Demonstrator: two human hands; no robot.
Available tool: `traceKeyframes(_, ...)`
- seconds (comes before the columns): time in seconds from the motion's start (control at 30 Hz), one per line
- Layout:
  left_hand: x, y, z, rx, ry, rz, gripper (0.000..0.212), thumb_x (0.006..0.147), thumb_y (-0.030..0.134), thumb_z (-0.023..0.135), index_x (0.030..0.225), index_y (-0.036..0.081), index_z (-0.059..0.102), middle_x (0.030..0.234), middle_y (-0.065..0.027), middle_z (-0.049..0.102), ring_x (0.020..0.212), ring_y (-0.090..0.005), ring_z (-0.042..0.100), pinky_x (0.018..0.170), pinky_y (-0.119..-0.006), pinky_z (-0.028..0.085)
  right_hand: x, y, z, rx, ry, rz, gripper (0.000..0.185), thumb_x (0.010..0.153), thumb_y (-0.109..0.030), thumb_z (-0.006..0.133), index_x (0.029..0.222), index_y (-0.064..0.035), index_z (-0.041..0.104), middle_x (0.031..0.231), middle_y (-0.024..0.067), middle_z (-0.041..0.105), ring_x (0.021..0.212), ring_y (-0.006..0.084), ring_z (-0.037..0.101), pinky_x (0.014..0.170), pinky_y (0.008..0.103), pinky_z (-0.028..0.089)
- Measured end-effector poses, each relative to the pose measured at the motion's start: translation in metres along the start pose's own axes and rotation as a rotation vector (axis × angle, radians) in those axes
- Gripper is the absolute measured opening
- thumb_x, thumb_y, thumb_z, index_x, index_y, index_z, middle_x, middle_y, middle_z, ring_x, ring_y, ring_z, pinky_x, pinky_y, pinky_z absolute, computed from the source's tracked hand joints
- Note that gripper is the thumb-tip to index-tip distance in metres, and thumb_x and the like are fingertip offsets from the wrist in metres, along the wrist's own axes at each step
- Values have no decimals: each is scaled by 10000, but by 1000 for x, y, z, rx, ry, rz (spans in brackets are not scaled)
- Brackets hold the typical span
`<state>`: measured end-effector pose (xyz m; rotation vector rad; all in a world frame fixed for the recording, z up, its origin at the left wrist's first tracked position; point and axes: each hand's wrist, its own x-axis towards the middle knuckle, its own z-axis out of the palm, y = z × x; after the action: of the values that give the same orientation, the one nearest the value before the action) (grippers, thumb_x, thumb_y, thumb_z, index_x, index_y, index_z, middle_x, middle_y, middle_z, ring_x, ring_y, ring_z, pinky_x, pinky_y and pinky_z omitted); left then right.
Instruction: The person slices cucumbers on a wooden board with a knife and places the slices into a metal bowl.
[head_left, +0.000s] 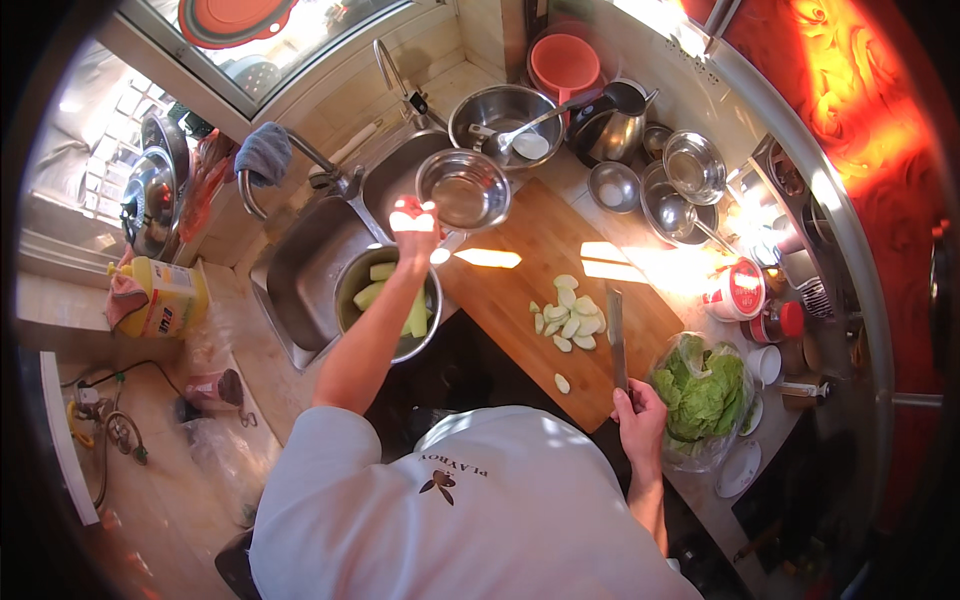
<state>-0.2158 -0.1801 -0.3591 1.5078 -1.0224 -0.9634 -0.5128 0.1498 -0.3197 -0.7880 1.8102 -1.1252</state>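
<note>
Sunlight glares off my left hand (415, 229), which is at the lower left rim of a stainless steel bowl (463, 189). Its fingers are washed out, so whether they grip the rim is unclear. Below that arm, a steel pot (431, 341) holds peeled pale green gourd pieces (418, 315), partly hidden by the forearm. My right hand (640, 420) grips a kitchen knife (616, 337), its blade pointing away from me over the wooden cutting board (510, 300). Left of the blade lies a heap of pale green slices (571, 315), with one slice (562, 383) apart nearer me.
A double steel sink (300, 277) with a tap (330, 176) is at left. Behind the board stand a large steel bowl (480, 112) holding a ladle and a kettle (611, 124). Bagged lettuce (701, 390) sits beside my right hand. Small steel bowls (694, 166) stand at right.
</note>
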Motion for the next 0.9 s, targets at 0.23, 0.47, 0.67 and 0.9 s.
traceKeyframes(0.23,-68,-52,63,-97,-116,-362,173,954,139,593,956,34,455,696,-107,620,474,-180,605,395,-276,467,-2,32,-6,64,117,116,203,937,-134,632,1069,21,623,746,4,600,571,67,543,533,235,453)
traceKeyframes(0.47,-109,-54,47,81,-122,-368,502,906,357,685,1147,-33,480,753,-92,622,529,-158,562,480,-284,486,-10,63,-7,-60,230,180,201,976,-188,577,1037,1,608,713,9,573,556,80,545,516,243,441)
traceKeyframes(0.67,-213,-67,40,737,-1138,1006,784,800,559,669,1436,161,445,1582,-32,309,1442,-310,274,1155,-574,195,-6,81,2,64,184,158,172,1004,-188,535,973,-23,572,718,13,573,544,71,532,480,233,436)
traceKeyframes(0.9,-217,-78,55,853,-1174,971,885,815,608,625,1536,218,291,1614,-4,230,1497,-314,146,1155,-644,100,-4,108,-13,214,72,172,208,1033,-211,480,920,-47,538,742,27,587,573,88,553,517,249,469)
